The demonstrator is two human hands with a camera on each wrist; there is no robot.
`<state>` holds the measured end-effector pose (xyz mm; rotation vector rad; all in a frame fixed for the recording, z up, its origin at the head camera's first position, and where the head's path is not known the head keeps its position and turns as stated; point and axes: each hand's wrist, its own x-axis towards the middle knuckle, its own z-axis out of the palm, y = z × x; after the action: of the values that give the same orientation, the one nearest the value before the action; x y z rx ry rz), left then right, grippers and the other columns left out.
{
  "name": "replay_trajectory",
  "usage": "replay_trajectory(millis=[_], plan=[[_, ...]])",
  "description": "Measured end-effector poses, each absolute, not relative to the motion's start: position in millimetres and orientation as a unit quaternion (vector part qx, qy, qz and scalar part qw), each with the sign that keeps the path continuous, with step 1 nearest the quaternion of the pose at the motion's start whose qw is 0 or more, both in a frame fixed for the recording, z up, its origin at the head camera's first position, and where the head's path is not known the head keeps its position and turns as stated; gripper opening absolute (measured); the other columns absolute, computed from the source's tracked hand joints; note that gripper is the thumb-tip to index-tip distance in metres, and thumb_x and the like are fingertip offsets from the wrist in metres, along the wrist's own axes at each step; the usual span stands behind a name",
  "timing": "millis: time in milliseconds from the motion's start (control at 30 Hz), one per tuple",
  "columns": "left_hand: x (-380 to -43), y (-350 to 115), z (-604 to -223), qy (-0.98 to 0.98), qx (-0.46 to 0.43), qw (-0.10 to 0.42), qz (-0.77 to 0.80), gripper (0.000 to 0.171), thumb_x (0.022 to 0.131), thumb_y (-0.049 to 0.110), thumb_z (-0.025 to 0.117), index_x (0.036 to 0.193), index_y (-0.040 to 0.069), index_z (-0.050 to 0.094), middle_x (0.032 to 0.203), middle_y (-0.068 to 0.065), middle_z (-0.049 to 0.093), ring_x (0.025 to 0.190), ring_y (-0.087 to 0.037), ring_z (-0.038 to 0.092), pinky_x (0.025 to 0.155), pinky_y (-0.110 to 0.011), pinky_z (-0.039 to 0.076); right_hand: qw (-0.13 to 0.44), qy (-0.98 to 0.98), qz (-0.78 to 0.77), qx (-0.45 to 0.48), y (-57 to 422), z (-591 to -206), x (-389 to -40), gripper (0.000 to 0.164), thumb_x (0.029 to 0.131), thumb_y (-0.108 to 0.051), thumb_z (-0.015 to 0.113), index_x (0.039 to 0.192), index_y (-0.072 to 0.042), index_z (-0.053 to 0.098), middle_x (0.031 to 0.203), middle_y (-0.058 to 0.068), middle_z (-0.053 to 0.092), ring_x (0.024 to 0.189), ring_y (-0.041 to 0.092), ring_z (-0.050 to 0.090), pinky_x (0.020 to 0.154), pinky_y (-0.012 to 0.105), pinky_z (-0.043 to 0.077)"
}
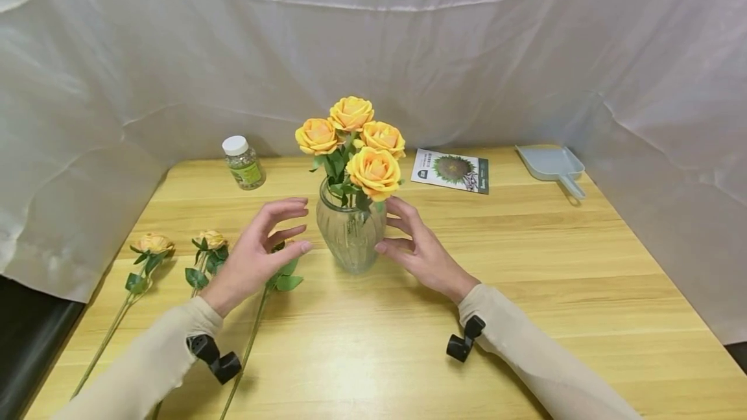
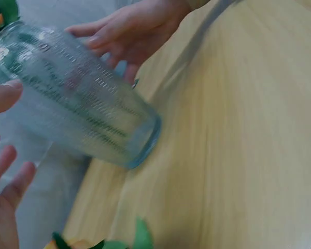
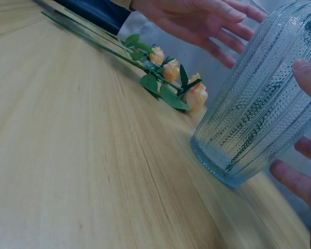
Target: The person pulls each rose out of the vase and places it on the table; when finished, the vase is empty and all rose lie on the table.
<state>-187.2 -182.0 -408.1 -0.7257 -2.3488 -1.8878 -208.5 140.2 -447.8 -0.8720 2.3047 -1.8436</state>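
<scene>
A ribbed clear glass vase (image 1: 349, 238) stands upright on the table, holding several yellow-orange roses (image 1: 375, 174). My left hand (image 1: 255, 258) is at its left side, fingers spread and lightly bent, a gap between them and the glass. On the other side, my right hand (image 1: 425, 253) has its thumb and fingertips right at the glass, with relaxed fingers. The left wrist view shows the vase (image 2: 83, 98) between both hands. Three long-stemmed roses (image 3: 171, 70) lie on the table by my left arm; the bloom of the nearest is mostly hidden behind my left hand in the head view.
At the back left stands a small jar (image 1: 245, 164) with a white lid. A printed seed packet (image 1: 451, 170) lies behind the vase to the right. Farther right is a light blue dustpan (image 1: 551, 164). Grey cloth (image 1: 373, 37) hangs along the table's back and sides.
</scene>
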Motion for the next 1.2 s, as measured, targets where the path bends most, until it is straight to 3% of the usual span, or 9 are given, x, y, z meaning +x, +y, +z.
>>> replay_trajectory(millis=[133, 333, 667, 900, 1200], plan=[[-187.2, -170.3, -413.1, -0.734, -0.253, 0.045, -0.628, 0.074, 0.096, -0.014, 0.074, 0.160, 0.006, 0.042, 0.165, -0.006, 0.047, 0.149, -0.024, 0.052, 0.120, -0.030, 0.054, 0.033, 0.748, -0.600, -0.281, 141.5, -447.5, -208.2, 0.081, 0.106, -0.007, 0.071, 0.169, -0.028, 0.026, 0.177, 0.007, 0.030, 0.154, 0.039, 0.048, 0.118, 0.052, 0.056], [-187.9, -154.8, -419.1, -0.714, -0.264, 0.073, -0.645, 0.081, 0.092, -0.019, 0.074, 0.161, 0.004, 0.038, 0.166, -0.011, 0.044, 0.151, -0.017, 0.049, 0.122, -0.033, 0.052, 0.028, 0.748, -0.600, -0.283, 141.2, -448.2, -208.1, 0.082, 0.106, -0.005, 0.071, 0.170, -0.026, 0.025, 0.177, 0.009, 0.029, 0.153, 0.041, 0.048, 0.118, 0.052, 0.057], [-189.3, -143.5, -425.6, -0.712, -0.213, 0.046, -0.668, 0.079, 0.097, -0.010, 0.075, 0.163, 0.010, 0.036, 0.166, -0.003, 0.043, 0.149, -0.016, 0.048, 0.119, -0.024, 0.052, 0.028, 0.749, -0.601, -0.277, 140.4, -451.1, -208.7, 0.082, 0.106, -0.006, 0.071, 0.170, -0.026, 0.024, 0.176, 0.009, 0.031, 0.153, 0.040, 0.049, 0.117, 0.051, 0.058], [-189.0, -140.4, -428.9, -0.708, -0.210, 0.041, -0.673, 0.079, 0.097, -0.010, 0.074, 0.164, 0.009, 0.035, 0.170, -0.002, 0.039, 0.153, -0.019, 0.044, 0.116, -0.024, 0.054, 0.026, 0.746, -0.603, -0.280, 140.7, -450.6, -208.5, 0.081, 0.106, -0.008, 0.071, 0.170, -0.027, 0.025, 0.177, 0.008, 0.031, 0.153, 0.040, 0.049, 0.116, 0.047, 0.059], [-189.1, -138.6, -431.5, -0.712, -0.201, 0.034, -0.672, 0.084, 0.096, -0.009, 0.076, 0.165, 0.013, 0.033, 0.171, -0.001, 0.038, 0.155, -0.022, 0.041, 0.117, -0.025, 0.054, -0.026, 0.735, -0.616, -0.281, 143.8, -437.3, -206.8, 0.084, 0.104, 0.003, 0.069, 0.170, -0.023, 0.024, 0.169, 0.017, 0.041, 0.149, 0.042, 0.052, 0.117, 0.050, 0.058]])
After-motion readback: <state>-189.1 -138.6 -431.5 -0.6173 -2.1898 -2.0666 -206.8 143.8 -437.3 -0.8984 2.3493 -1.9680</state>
